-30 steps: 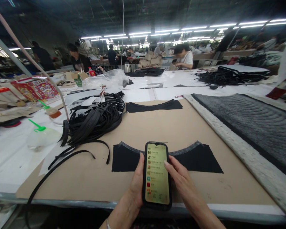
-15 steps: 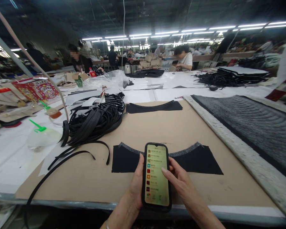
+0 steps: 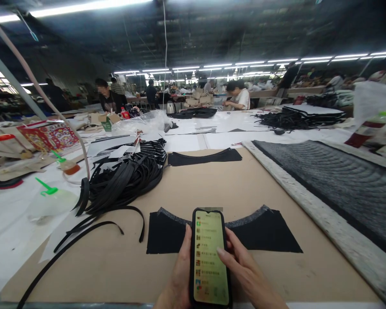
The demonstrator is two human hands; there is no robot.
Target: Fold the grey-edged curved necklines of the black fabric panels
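A smartphone (image 3: 209,257) in a black case stands upright between my hands, its lit screen showing a list with small icons. My left hand (image 3: 180,272) is wrapped along its left side. On the other side, my right hand (image 3: 244,266) grips the edge, with the thumb over the screen. Behind the phone lies a black fabric piece (image 3: 263,234) with a curved, grey-speckled upper edge; the phone hides its middle. Farther back rests a similar black curved piece (image 3: 204,158). Both lie on brown paper (image 3: 193,193).
A heap of black strips (image 3: 125,180) sits on the left, some trailing to the table's front. Beside it are green-tipped squeeze bottles (image 3: 51,199). At right, grey textured sheets (image 3: 328,180) lie on a pale board (image 3: 296,201). Co-workers (image 3: 239,95) stand at tables behind.
The list on the phone screen has scrolled to other entries. My view has tilted upward, so the table and phone appear lower. Both hands still hold the phone.
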